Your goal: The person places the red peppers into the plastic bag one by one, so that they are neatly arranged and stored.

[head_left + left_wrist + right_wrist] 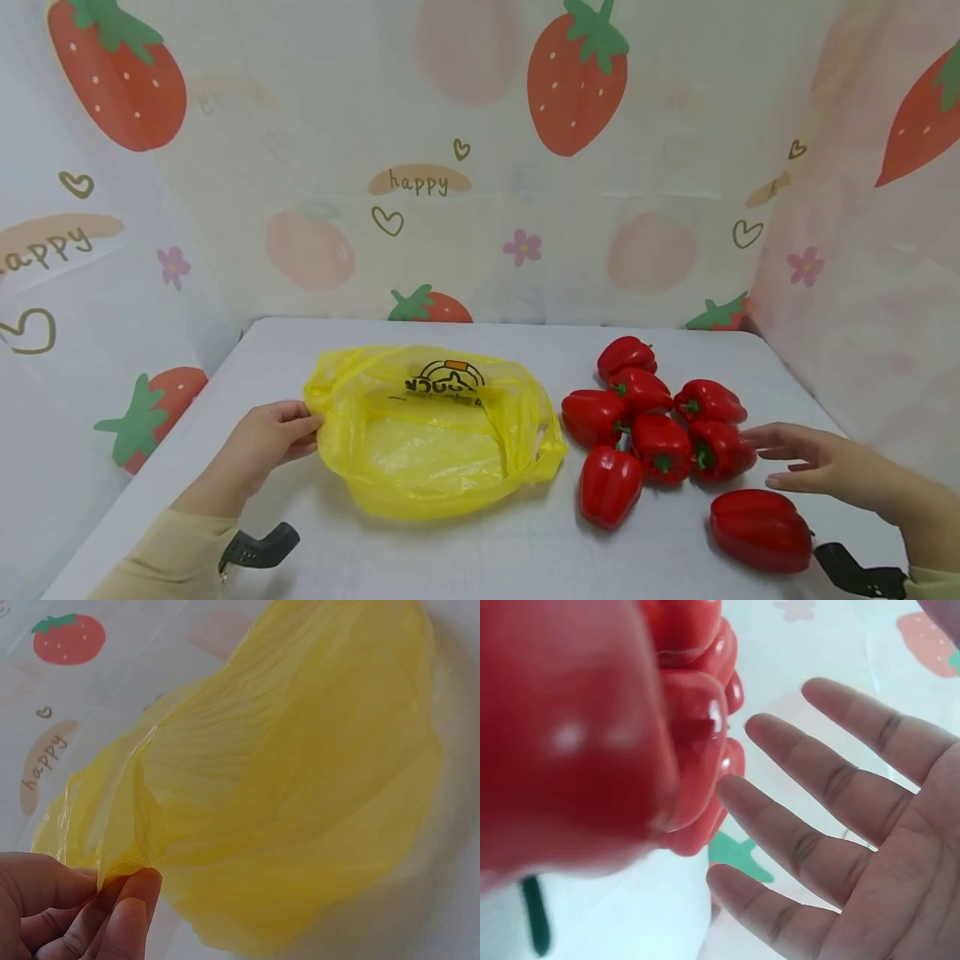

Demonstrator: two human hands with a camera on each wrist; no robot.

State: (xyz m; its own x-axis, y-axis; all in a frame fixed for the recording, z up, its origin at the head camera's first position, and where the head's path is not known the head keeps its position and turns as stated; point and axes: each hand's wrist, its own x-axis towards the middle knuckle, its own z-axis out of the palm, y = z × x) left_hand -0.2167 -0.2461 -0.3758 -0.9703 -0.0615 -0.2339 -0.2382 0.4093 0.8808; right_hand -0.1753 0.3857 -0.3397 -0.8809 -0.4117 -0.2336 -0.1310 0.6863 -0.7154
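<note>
On the white table lies a yellow plastic bag (435, 450) with its mouth spread wide and dark print on its back wall. My left hand (273, 437) pinches the bag's left edge between thumb and fingers; the left wrist view shows the bunched film (124, 855) in that grip. Several red bell peppers (660, 446) cluster to the right of the bag. My right hand (817, 462) holds nothing, its fingers extended beside the cluster's right side. A single bell pepper (761, 531) lies just below that hand, and looms large and blurred in the right wrist view.
A strawberry-printed cloth (480, 250) hangs behind the table and along both sides. The nearest pepper (611, 487) of the cluster lies close to the bag's right handle (551, 450). Dark wrist-camera mounts (262, 547) stick out from the sleeves.
</note>
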